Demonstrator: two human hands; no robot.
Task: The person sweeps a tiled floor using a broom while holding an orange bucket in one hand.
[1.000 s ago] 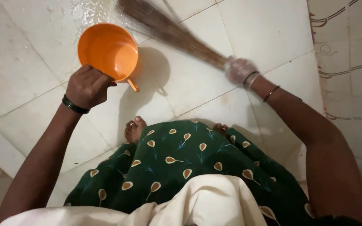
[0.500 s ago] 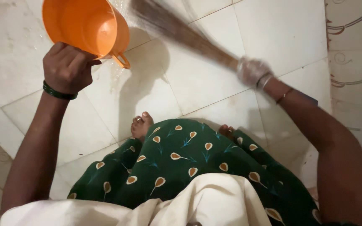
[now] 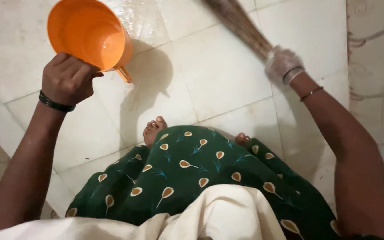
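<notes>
Water glints inside the orange mug (image 3: 90, 35), which your left hand (image 3: 67, 80) grips by the handle, tilted over the wet white tiled floor (image 3: 218, 75). Your gloved right hand (image 3: 283, 64) clasps the brown broom (image 3: 241, 24), bristles angled up-left. Patterned wall tiles (image 3: 374, 66) bound the right; open floor lies ahead of your bare feet (image 3: 154, 129).

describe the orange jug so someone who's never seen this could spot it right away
Start at the pale tiled floor, then look to the upper left, above the green patterned skirt. There the left hand grips a round plastic jug, the only bright orange thing in view.
</notes>
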